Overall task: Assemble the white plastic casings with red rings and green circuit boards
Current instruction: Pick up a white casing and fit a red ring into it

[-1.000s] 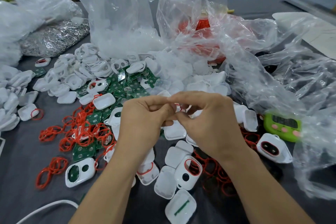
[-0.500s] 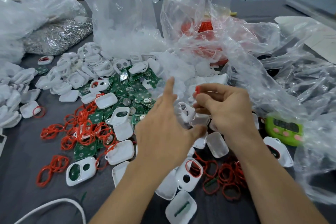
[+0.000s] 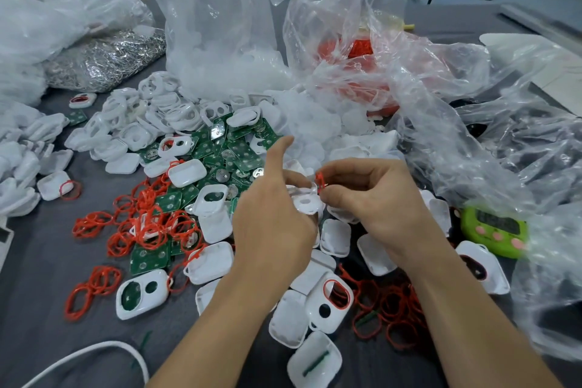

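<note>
Left hand: the left hand (image 3: pixel 271 224) has come out of the tight huddle of a second ago. Its index finger points straight up and away. The other fingers are hidden behind the hand, but they seem to hold the small white plastic casing (image 3: pixel 305 203) from the side.
Right hand: the right hand (image 3: pixel 374 198) is curled, with thumb and fingertips pinched on a thin red rubber ring (image 3: pixel 319 181).
Casing: it is up off the grey table (image 3: pixel 37 277), between the two hands, and its holes face the camera.
Ring: it stands at the casing's upper right edge, touching or just beside it. It is not yet seated round an opening.
What changed: a second ago both hands were closed together over the piece. Now they are parted, so ring and casing show as two separate things.
What it means: my read is that the ring-fitting step is in hand and the circuit board comes after it.
Next call: the ring probably has to be stretched and pressed into the larger opening while the left hand steadies the shell.
Supplies: the heap of green circuit boards (image 3: pixel 233 148) and the loose red rings (image 3: pixel 138 224) lie on the left, within reach.
Done already: a white casing with a red ring fitted (image 3: pixel 330 299) lies below the hands.
Risk: the floppy ring could spring off the rim.
</note>
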Motion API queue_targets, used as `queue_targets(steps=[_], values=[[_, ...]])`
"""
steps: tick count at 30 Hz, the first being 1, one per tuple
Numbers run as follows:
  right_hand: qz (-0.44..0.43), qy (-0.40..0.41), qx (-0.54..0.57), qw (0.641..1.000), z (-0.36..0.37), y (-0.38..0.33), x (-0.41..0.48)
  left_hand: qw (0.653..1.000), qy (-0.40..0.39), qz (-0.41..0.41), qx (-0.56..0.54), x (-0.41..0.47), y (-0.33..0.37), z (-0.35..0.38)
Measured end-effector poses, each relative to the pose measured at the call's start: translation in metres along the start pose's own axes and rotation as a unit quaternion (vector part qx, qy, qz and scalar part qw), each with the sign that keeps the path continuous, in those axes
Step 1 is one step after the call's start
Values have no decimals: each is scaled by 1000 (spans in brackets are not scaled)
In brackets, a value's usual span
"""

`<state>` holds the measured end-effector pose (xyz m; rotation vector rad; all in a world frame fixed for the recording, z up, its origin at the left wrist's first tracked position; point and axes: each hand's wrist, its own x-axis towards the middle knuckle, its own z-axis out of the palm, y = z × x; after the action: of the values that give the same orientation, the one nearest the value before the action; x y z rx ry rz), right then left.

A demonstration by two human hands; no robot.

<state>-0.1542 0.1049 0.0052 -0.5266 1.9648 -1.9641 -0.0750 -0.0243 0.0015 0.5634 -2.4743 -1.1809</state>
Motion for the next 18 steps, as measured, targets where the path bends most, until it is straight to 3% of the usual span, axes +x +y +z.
queue_targets(steps=[5,8,14,18], values=[[-16,-33,-30,999,6,-1,-4,992,6,-1,-126,2,-6,-1],[-47,13,-84,995,10,0,-6,979,-22,-37,-200,7,-9,-3],[-53,95,-99,989,9,3,-5,898,-132,-92,-410,12,-5,-10],[-18,95,20,995,7,-2,-4,881,-123,-121,-441,15,-4,-15]])
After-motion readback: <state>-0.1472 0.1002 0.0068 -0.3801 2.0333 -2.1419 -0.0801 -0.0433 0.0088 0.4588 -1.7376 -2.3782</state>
